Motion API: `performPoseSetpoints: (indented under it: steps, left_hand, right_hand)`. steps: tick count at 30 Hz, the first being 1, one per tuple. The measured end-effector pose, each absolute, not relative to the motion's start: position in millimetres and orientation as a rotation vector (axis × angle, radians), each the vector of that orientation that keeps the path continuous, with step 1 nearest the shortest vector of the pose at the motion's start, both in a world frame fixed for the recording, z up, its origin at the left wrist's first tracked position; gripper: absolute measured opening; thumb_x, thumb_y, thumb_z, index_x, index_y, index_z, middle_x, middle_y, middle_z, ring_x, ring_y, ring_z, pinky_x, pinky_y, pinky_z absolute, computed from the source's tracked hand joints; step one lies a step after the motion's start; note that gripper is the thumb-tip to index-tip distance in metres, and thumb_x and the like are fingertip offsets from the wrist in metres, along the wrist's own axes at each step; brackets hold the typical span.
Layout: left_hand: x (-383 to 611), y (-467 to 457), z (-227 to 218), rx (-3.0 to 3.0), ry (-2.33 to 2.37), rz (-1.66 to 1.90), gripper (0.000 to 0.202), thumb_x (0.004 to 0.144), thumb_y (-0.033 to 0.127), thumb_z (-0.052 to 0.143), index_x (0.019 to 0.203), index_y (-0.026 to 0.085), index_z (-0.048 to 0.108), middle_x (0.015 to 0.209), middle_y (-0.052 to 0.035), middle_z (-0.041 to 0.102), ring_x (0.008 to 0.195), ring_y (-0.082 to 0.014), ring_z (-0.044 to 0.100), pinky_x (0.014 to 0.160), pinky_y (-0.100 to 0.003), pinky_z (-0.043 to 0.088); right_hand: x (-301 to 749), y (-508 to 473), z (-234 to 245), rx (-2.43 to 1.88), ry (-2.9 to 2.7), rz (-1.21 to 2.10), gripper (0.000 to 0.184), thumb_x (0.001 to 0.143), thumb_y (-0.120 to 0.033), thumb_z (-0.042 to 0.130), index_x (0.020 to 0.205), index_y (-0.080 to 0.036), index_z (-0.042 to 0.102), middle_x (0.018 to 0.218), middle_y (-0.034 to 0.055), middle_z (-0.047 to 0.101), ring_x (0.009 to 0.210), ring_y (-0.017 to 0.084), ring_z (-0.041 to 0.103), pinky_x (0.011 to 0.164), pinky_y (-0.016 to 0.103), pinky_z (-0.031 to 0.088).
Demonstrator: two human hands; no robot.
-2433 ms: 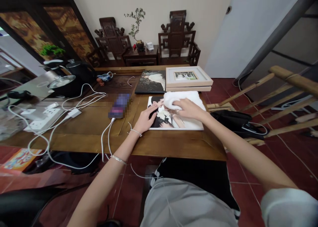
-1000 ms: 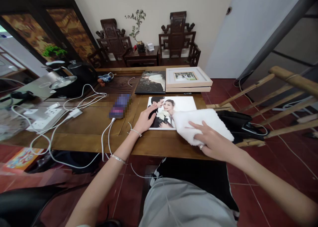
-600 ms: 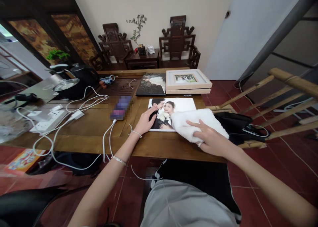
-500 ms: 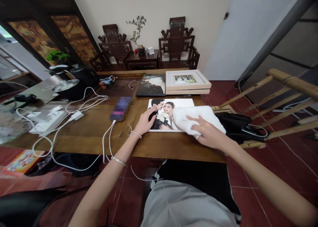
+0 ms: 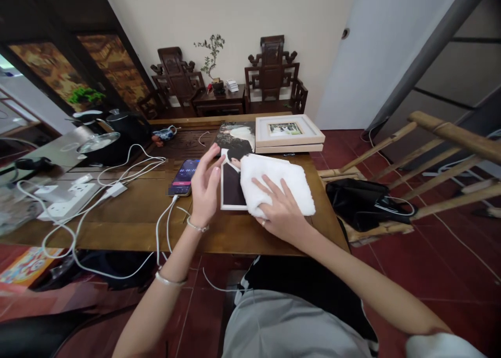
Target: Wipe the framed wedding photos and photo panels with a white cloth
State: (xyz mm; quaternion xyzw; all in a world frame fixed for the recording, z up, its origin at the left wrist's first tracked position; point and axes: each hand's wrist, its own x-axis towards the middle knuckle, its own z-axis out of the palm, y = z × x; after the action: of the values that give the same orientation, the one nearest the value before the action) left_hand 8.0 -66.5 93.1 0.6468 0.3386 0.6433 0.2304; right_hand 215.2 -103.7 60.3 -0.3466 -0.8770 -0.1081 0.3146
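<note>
A wedding photo panel (image 5: 231,187) with a white border lies on the wooden table (image 5: 219,233) in front of me. Across its middle and right side is spread a folded white towel (image 5: 296,180), which hides most of the picture. My right hand (image 5: 279,209) holds this towel from above, pressing it down with the fingers stretched over it. At the panel's left edge my left hand (image 5: 205,186) is raised with its fingers apart and nothing in it; whether a fingertip touches the panel I cannot tell.
Behind the panel are a dark photo panel (image 5: 235,134) and stacked pale frames (image 5: 289,132). To the left lie a phone (image 5: 185,179) on its charging cable, a power strip (image 5: 69,200) and loose white cables. A bamboo chair (image 5: 426,133) bears a black bag (image 5: 356,201) at right.
My right hand has slid the towel leftward over the panel, covering more of the picture. My left hand has lifted off the panel's surface and shifted left.
</note>
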Motion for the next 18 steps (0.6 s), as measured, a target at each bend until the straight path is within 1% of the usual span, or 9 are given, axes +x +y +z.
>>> performPoseSetpoints:
  steps: [3,5,7,9,10,12,15,16,18]
  left_hand:
    - [19,-80,126,1.815,0.821,1.790,0.049,0.098,0.056,0.047,0.139,0.031,0.051,0.158,-0.0083,0.039,0.135,-0.0340,0.051,0.102,-0.049,0.051]
    - [27,-81,133,1.804,0.786,1.807,0.050,0.099,0.061,0.041,0.141,0.035,0.047,0.159,-0.0058,0.037,0.140,-0.0347,0.044,0.102,-0.050,0.051]
    - [33,-76,125,1.747,0.824,1.842,0.051,0.099,0.063,0.035,0.144,0.040,0.040,0.161,-0.0042,0.034,0.146,-0.0333,0.036,0.104,-0.051,0.050]
    - [38,-69,104,1.609,0.980,1.844,0.051,0.099,0.060,0.041,0.146,0.040,0.034,0.162,-0.0038,0.031,0.148,-0.0306,0.032,0.106,-0.048,0.049]
    - [40,-65,91,1.496,1.092,1.770,0.053,0.098,0.056,0.047,0.147,0.039,0.034,0.162,-0.0047,0.031,0.148,-0.0293,0.032,0.108,-0.046,0.047]
    - [46,-61,67,1.190,1.223,1.498,0.053,0.096,0.050,0.055,0.144,0.031,0.041,0.154,-0.0102,0.043,0.144,-0.0293,0.040,0.107,-0.044,0.049]
    - [59,-61,45,0.840,1.034,1.072,0.041,0.097,0.048,0.053,0.126,0.020,0.059,0.133,-0.0168,0.063,0.126,-0.0297,0.060,0.101,-0.045,0.055]
    - [64,-62,42,0.773,0.965,1.057,0.037,0.097,0.046,0.054,0.119,0.018,0.063,0.128,-0.0167,0.066,0.120,-0.0289,0.064,0.100,-0.044,0.056]
    - [73,-64,40,0.662,0.920,1.208,0.028,0.096,0.037,0.058,0.111,0.015,0.065,0.124,-0.0151,0.070,0.113,-0.0255,0.068,0.100,-0.039,0.056]
  right_hand:
    - [205,-102,73,-0.889,-2.102,-0.425,0.021,0.080,-0.001,0.054,0.078,-0.018,0.067,0.144,0.0154,0.056,0.136,0.034,0.048,0.109,0.054,0.044]
    - [210,-99,82,-0.873,-1.980,-0.448,0.021,0.080,-0.002,0.053,0.078,-0.019,0.065,0.132,0.0155,0.065,0.127,0.030,0.058,0.102,0.043,0.052]
    - [222,-94,88,-0.934,-1.825,-0.383,0.013,0.082,-0.010,0.059,0.074,-0.020,0.063,0.108,0.0143,0.074,0.108,0.028,0.068,0.091,0.038,0.058]
    - [236,-89,94,-1.078,-1.590,-0.212,0.012,0.083,-0.024,0.066,0.072,-0.021,0.061,0.083,0.0099,0.073,0.089,0.027,0.071,0.083,0.039,0.060]
    - [241,-86,96,-1.132,-1.439,-0.105,0.015,0.082,-0.030,0.070,0.074,-0.021,0.061,0.078,0.0079,0.071,0.085,0.026,0.071,0.082,0.040,0.061]
    - [248,-83,99,-1.121,-1.141,0.104,0.021,0.079,-0.037,0.073,0.086,-0.020,0.063,0.085,0.0071,0.070,0.090,0.027,0.070,0.087,0.046,0.060]
    - [248,-80,99,-0.938,-0.835,0.370,0.039,0.079,-0.036,0.072,0.113,-0.019,0.061,0.112,0.0088,0.069,0.109,0.027,0.066,0.096,0.050,0.057]
    - [247,-80,97,-0.896,-0.772,0.455,0.044,0.079,-0.034,0.072,0.118,-0.019,0.059,0.117,0.0090,0.067,0.112,0.027,0.065,0.098,0.050,0.056]
    - [245,-81,91,-0.858,-0.669,0.615,0.051,0.076,-0.032,0.075,0.122,-0.019,0.058,0.122,0.0088,0.067,0.114,0.026,0.065,0.099,0.049,0.056]
